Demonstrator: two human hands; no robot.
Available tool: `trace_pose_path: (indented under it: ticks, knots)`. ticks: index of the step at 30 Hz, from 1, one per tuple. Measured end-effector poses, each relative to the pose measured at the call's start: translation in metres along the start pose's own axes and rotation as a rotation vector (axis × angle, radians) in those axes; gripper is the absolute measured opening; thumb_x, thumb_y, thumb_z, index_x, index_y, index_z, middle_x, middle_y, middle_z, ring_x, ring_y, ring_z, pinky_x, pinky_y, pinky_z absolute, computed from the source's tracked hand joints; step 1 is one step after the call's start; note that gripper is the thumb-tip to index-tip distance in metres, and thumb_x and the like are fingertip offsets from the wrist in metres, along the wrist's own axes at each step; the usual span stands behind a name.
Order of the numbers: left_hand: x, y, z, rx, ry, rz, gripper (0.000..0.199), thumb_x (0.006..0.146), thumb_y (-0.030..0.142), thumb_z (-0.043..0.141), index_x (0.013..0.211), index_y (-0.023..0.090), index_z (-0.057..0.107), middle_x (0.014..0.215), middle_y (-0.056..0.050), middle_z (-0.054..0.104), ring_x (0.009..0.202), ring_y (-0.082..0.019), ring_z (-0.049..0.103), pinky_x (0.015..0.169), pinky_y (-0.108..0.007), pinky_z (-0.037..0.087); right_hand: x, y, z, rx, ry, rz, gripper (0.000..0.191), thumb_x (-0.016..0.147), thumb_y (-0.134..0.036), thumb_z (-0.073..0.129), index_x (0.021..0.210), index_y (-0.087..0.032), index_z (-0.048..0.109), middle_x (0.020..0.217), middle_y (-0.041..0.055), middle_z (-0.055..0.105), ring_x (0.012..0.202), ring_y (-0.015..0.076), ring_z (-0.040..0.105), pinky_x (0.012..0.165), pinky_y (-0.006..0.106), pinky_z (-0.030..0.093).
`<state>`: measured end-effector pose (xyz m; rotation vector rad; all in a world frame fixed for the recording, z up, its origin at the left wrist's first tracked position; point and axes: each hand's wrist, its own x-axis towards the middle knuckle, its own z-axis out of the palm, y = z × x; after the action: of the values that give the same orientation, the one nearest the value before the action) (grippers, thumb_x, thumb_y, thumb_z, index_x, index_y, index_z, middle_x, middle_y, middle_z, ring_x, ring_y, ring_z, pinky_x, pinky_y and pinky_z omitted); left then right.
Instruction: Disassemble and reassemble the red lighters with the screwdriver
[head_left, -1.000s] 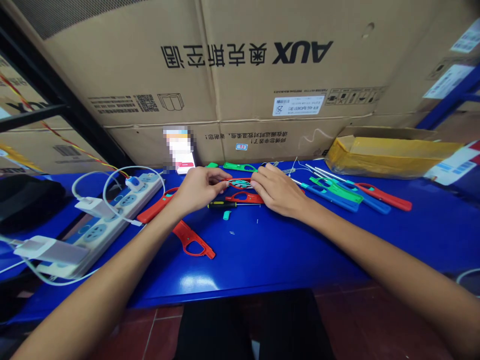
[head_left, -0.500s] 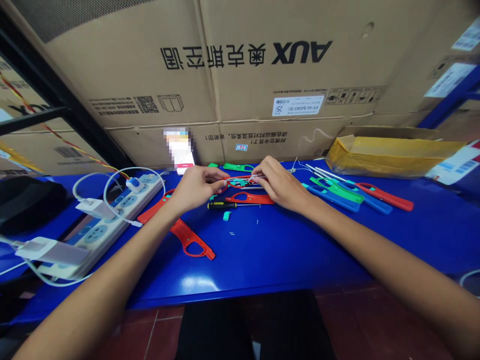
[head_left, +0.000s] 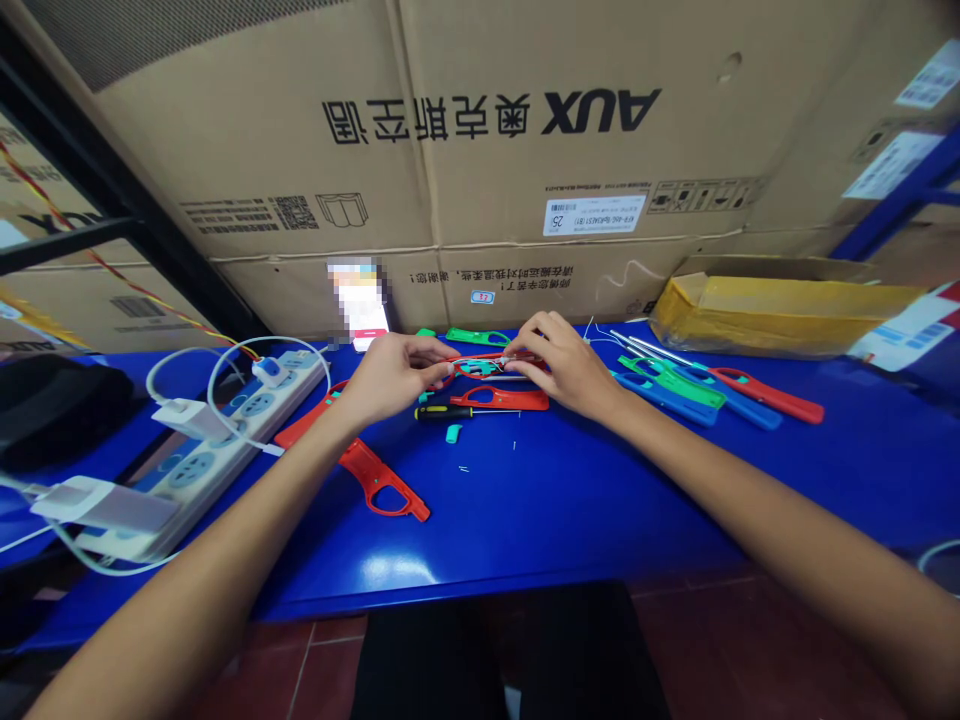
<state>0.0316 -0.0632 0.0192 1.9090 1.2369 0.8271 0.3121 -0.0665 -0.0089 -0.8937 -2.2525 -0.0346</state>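
Between my hands is a red lighter casing (head_left: 466, 371) with teal parts and a thin white wire inside. My left hand (head_left: 391, 376) is closed, pinching the casing's left end between thumb and fingers. At the other end, my right hand (head_left: 568, 366) is closed with its fingertips on the casing and wire; the exact grip is too small to make out. Just below lie a red casing half (head_left: 510, 399) and a yellow-black screwdriver (head_left: 444, 411). A small teal piece (head_left: 453, 433) and tiny screws (head_left: 463, 469) rest nearer to me.
Red casing halves (head_left: 386, 482) lie by my left forearm. To the right are blue, green and red lighter casings (head_left: 772, 392) with metal tubes. A power strip (head_left: 191, 468) with chargers stands left, a phone (head_left: 363, 305) leans on the carton (head_left: 480, 180), and a yellow-taped box (head_left: 772, 310) sits back right.
My right hand's fingers have shifted slightly and lifted at the knuckles, working along the wire at the casing. My left hand holds its place.
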Motion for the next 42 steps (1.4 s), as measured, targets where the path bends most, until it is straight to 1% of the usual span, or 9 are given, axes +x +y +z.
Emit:
trace_pose_path:
  ticks: [3, 8, 13, 19, 24, 32, 35, 38, 42]
  knots:
    - [0.0, 0.0, -0.001, -0.001, -0.015, 0.01, 0.026, 0.083, 0.031, 0.076, 0.103, 0.016, 0.083, 0.09, -0.009, 0.083, 0.078, -0.02, 0.076, 0.074, -0.033, 0.063, -0.001, 0.003, 0.001, 0.15, -0.005, 0.058, 0.005, 0.104, -0.03, 0.067, 0.106, -0.026, 0.068, 0.109, 0.0052, 0.067, 0.1, 0.0229, 0.064, 0.09, 0.04, 0.051]
    - [0.0, 0.0, -0.001, 0.019, -0.018, 0.011, 0.028, 0.083, 0.032, 0.075, 0.104, 0.016, 0.083, 0.088, -0.009, 0.082, 0.075, -0.02, 0.075, 0.073, -0.033, 0.063, -0.001, 0.008, 0.004, 0.356, -0.019, 0.178, 0.009, 0.097, -0.033, 0.074, 0.099, -0.026, 0.068, 0.101, 0.0014, 0.073, 0.09, 0.0206, 0.068, 0.082, 0.038, 0.052]
    - [0.0, -0.001, -0.001, 0.027, -0.014, 0.003, 0.028, 0.084, 0.035, 0.075, 0.104, 0.017, 0.084, 0.088, -0.008, 0.082, 0.076, -0.021, 0.076, 0.073, -0.034, 0.064, -0.001, 0.004, -0.002, 0.311, -0.059, 0.152, 0.01, 0.101, -0.036, 0.068, 0.099, -0.025, 0.069, 0.104, 0.0032, 0.076, 0.093, 0.0216, 0.069, 0.086, 0.04, 0.053]
    - [0.0, -0.001, -0.002, 0.02, -0.01, -0.012, 0.029, 0.086, 0.035, 0.075, 0.106, 0.016, 0.083, 0.089, -0.01, 0.083, 0.075, -0.021, 0.076, 0.073, -0.035, 0.064, 0.0, 0.002, -0.007, 0.308, -0.078, 0.157, 0.005, 0.1, -0.029, 0.067, 0.101, -0.025, 0.07, 0.106, 0.0041, 0.078, 0.095, 0.0225, 0.071, 0.088, 0.041, 0.055]
    - [0.0, -0.002, -0.003, 0.01, -0.005, 0.007, 0.03, 0.085, 0.036, 0.076, 0.106, 0.015, 0.083, 0.092, -0.01, 0.083, 0.078, -0.021, 0.077, 0.075, -0.035, 0.065, 0.002, 0.004, -0.01, 0.272, -0.095, 0.066, 0.016, 0.102, -0.022, 0.061, 0.109, -0.025, 0.074, 0.112, 0.0055, 0.077, 0.1, 0.0223, 0.071, 0.09, 0.041, 0.054]
    - [-0.001, 0.002, 0.0, 0.001, 0.007, 0.0, 0.027, 0.085, 0.035, 0.077, 0.104, 0.017, 0.084, 0.092, -0.009, 0.083, 0.078, -0.022, 0.078, 0.078, -0.037, 0.067, 0.001, 0.004, -0.009, 0.324, -0.075, 0.09, 0.016, 0.1, -0.019, 0.06, 0.099, -0.026, 0.075, 0.11, 0.0052, 0.077, 0.102, 0.0226, 0.072, 0.094, 0.044, 0.056]
    - [-0.002, 0.002, 0.001, 0.016, 0.002, 0.003, 0.026, 0.086, 0.035, 0.076, 0.104, 0.017, 0.084, 0.093, -0.009, 0.084, 0.079, -0.022, 0.078, 0.079, -0.037, 0.067, 0.002, 0.002, -0.008, 0.344, -0.053, 0.14, 0.014, 0.098, -0.02, 0.062, 0.095, -0.025, 0.075, 0.107, 0.0053, 0.078, 0.099, 0.0231, 0.072, 0.093, 0.045, 0.056]
    - [-0.002, 0.001, 0.001, 0.021, 0.006, 0.013, 0.028, 0.086, 0.036, 0.076, 0.105, 0.017, 0.084, 0.094, -0.009, 0.084, 0.08, -0.022, 0.078, 0.078, -0.037, 0.067, 0.003, 0.001, -0.006, 0.437, -0.027, 0.264, 0.009, 0.094, -0.023, 0.068, 0.1, -0.026, 0.074, 0.103, 0.0052, 0.08, 0.097, 0.0241, 0.074, 0.092, 0.046, 0.059]
    - [-0.002, -0.001, 0.001, 0.04, 0.004, 0.059, 0.031, 0.085, 0.039, 0.078, 0.107, 0.017, 0.084, 0.097, -0.009, 0.084, 0.085, -0.023, 0.078, 0.08, -0.037, 0.067, 0.004, 0.001, -0.003, 0.563, -0.021, 0.374, 0.015, 0.088, -0.026, 0.075, 0.102, -0.025, 0.074, 0.101, 0.0057, 0.08, 0.095, 0.0252, 0.075, 0.092, 0.048, 0.06]
